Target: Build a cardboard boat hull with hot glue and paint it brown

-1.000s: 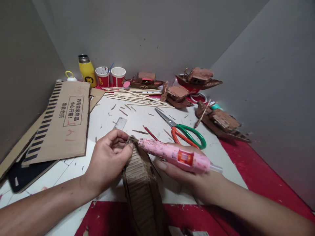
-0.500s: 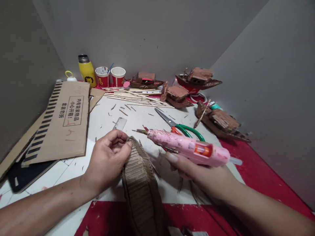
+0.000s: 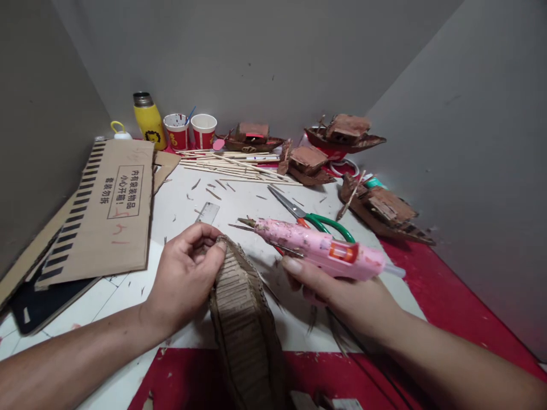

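Note:
Near the middle, my left hand point(image 3: 188, 273) pinches the upper tip of a boat-shaped corrugated cardboard piece point(image 3: 241, 319), thumb on its top. The piece runs down toward the bottom edge, its ribbed face up. My right hand point(image 3: 337, 290) is wrapped round a pink hot glue gun point(image 3: 316, 245), whose nozzle points left, just above and to the right of the cardboard tip. Nozzle and cardboard look apart. Behind the gun lie scissors point(image 3: 329, 225) with green and orange handles. A small clear ruler point(image 3: 208, 213) lies beyond my left hand.
Brown model boats point(image 3: 388, 210) stand at the back and right. Thin wooden sticks point(image 3: 239, 168) lie before two paper cups point(image 3: 204, 132) and a yellow bottle point(image 3: 150, 122). Printed cardboard point(image 3: 102, 213) is on the left. Cardboard scraps dot the white board point(image 3: 239, 196).
My right hand has moved the glue gun slightly left and up, nearer the cardboard tip. My left hand and the cardboard piece have shifted a little to the left.

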Demonstrator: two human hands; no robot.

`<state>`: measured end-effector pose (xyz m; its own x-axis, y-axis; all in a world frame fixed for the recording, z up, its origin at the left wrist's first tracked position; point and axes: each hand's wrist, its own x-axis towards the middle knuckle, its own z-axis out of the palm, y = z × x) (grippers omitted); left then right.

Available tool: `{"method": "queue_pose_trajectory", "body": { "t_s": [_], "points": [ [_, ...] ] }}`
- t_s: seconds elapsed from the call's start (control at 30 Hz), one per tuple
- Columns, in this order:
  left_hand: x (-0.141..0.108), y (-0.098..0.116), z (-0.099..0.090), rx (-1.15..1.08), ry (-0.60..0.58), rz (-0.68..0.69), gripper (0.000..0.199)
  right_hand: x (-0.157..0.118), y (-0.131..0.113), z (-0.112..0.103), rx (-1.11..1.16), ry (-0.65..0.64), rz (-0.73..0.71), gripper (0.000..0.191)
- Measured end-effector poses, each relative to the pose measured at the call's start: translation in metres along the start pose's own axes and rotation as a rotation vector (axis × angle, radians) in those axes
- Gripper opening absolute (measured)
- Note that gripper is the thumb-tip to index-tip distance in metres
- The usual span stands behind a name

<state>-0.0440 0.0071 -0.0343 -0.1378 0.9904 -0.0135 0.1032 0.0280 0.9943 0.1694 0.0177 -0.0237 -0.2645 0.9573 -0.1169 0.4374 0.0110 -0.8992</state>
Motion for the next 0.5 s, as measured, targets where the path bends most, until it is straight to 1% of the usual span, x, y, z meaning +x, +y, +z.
{"method": "queue_pose_trajectory", "body": {
  "t_s": [0.17,0.27,0.37,0.43,0.5],
  "points": [
    [0.001,0.001,-0.001,0.052,-0.014,0.023,0.004,-0.001,0.001,0.005,0.012,0.003,0.036,0.035],
    [0.001,0.002,-0.002,0.077,-0.037,0.052,0.009,0.000,0.003,0.011,-0.014,-0.024,0.051,0.028],
    [0.000,0.002,-0.005,0.051,-0.069,0.028,0.017,0.002,0.008,0.018,-0.028,-0.031,-0.003,0.024],
    [0.000,0.002,-0.005,0.013,-0.095,-0.003,0.023,0.004,0.012,0.022,-0.034,-0.036,-0.053,0.027],
    [-0.001,0.002,-0.004,-0.019,-0.129,-0.038,0.021,0.005,0.017,0.024,-0.070,-0.080,-0.106,0.030]
  ]
}}
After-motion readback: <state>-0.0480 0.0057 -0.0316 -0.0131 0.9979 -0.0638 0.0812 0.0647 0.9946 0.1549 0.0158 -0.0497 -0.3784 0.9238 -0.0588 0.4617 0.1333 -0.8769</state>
